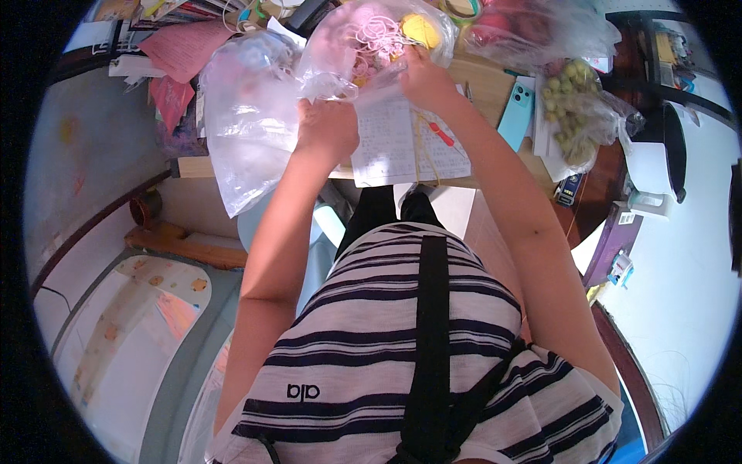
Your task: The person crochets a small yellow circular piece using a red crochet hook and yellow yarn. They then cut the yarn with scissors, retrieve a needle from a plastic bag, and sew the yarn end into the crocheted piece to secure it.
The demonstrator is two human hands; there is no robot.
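1. Clearly two bare hands at work over a desk (488, 80); both forearms come up from the lower part of the view; the thing being handled, a clear plastic bag (328, 48), lies at the far side of the desk, top centre, its mouth toward the person.
2. Inside the bag: a loose tangle of pink yarn (376, 32); a yellow ball (421, 31) just to the right of it, near the right fingertips.
3. Left hand (328, 130): curled into a near-fist, fingers folded closed on the gathered plastic at the bag's near edge; the fingertips themselves are hidden.
4. Right hand (427, 77): reaching over the bag's right part, fingers bent and partly together, tips beside the yarn and just below the yellow ball; cannot tell whether they grip anything.
5. Left of the bag: a second plastic bag (249, 116), whitish and translucent, drooping over the desk's front edge; pink paper (185, 48) beyond it.
6. Nearer the person, between the forearms: written sheets (380, 143); a small red object (441, 134) lying on them, with a thin yellowish cord (420, 147) beside it.
7. Right of the right forearm: a turquoise phone (515, 116); next to it, a bag of round greenish fruit (572, 100).
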